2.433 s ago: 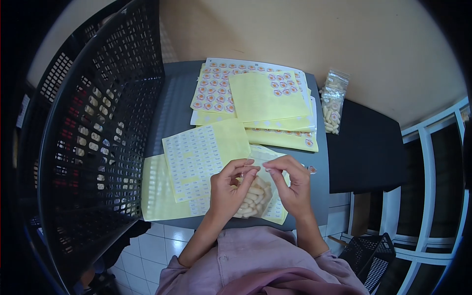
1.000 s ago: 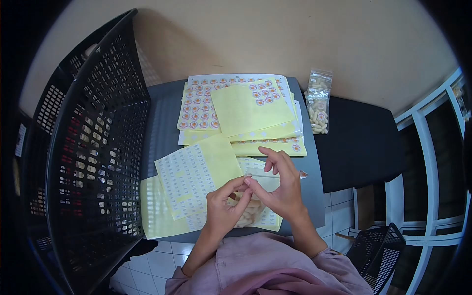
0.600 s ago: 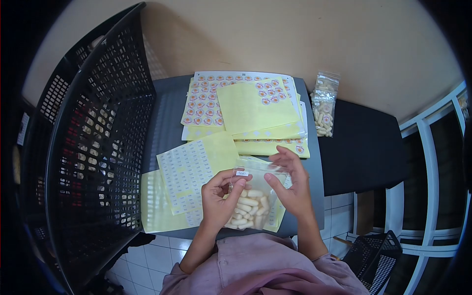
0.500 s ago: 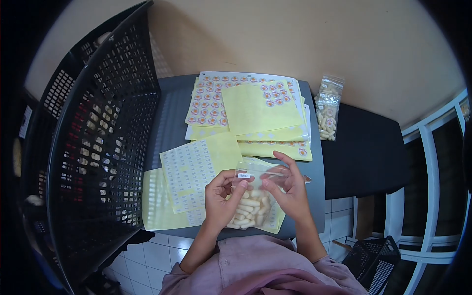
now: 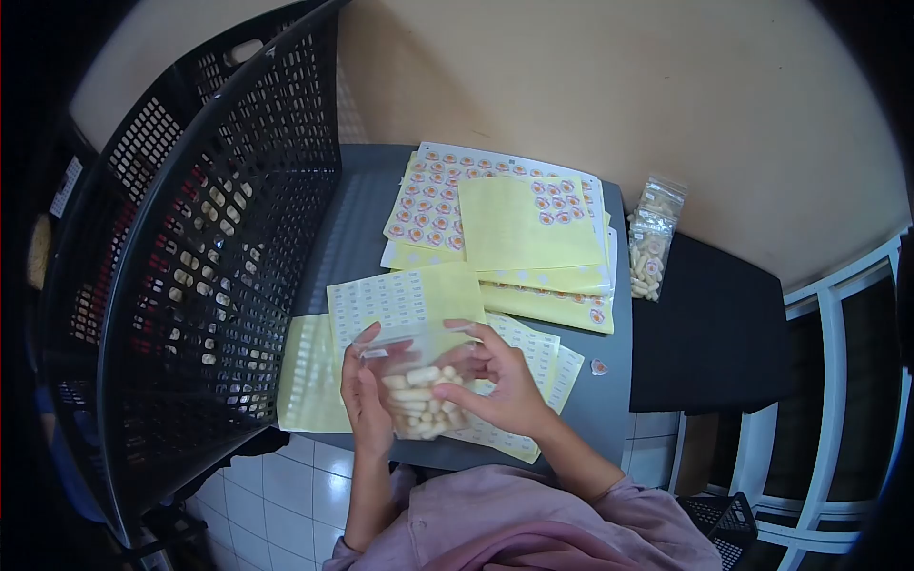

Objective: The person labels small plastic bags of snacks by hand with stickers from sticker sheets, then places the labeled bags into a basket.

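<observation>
A clear plastic bag (image 5: pixel 417 416) of pale, finger-shaped pieces hangs between my two hands, above the sheets of labels. My left hand (image 5: pixel 367 404) grips the bag's left edge, near a small white label (image 5: pixel 377 353) close to its top. On the other side, my right hand (image 5: pixel 506 388) has its thumb against the front of the bag and its fingers behind the upper right edge. Beneath lies a yellow sheet of small white labels (image 5: pixel 381 300), partly covered by the bag and hands. A single loose round sticker (image 5: pixel 598 366) rests right of my right hand.
Sheets with round orange-and-pink stickers (image 5: pixel 428 195) and a mostly bare yellow sheet (image 5: pixel 524 233) are stacked toward the wall. A tall black perforated basket (image 5: pixel 219 247) stands at left. Filled bags (image 5: pixel 651 252) lie on a black surface (image 5: pixel 719 333) at right.
Both hands and the bag have moved left, over the label sheet. My right hand has shifted from the bag's top to its side. The loose sticker now shows fully, and the view has shifted slightly.
</observation>
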`<state>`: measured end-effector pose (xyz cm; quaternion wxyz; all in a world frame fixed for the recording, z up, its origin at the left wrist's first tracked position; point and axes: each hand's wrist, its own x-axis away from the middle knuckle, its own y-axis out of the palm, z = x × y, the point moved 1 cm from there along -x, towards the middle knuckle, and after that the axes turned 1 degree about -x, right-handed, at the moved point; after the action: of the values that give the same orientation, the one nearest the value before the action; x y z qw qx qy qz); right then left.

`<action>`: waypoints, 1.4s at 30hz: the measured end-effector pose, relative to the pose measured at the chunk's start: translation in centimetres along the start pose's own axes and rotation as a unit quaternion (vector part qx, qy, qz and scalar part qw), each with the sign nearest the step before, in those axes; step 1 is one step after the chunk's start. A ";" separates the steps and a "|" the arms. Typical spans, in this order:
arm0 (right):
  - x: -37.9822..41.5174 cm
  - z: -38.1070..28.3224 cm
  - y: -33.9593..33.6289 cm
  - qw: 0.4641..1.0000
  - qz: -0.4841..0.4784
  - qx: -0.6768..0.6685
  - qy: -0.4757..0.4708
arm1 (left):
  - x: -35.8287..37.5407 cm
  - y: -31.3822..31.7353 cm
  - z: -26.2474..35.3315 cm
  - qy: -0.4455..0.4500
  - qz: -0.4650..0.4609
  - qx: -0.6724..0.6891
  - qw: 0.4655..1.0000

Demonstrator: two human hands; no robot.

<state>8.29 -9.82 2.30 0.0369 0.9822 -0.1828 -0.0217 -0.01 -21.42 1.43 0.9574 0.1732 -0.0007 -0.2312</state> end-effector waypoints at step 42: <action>-11.3 6.3 -21.1 0.861 0.300 0.408 -0.046 | -16.9 14.2 -13.6 -0.430 -0.161 0.271 0.846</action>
<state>4.91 13.51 -5.35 -0.3712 0.8046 -0.4630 0.0219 -7.71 2.44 -5.28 0.7250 0.3069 -0.4475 -0.4241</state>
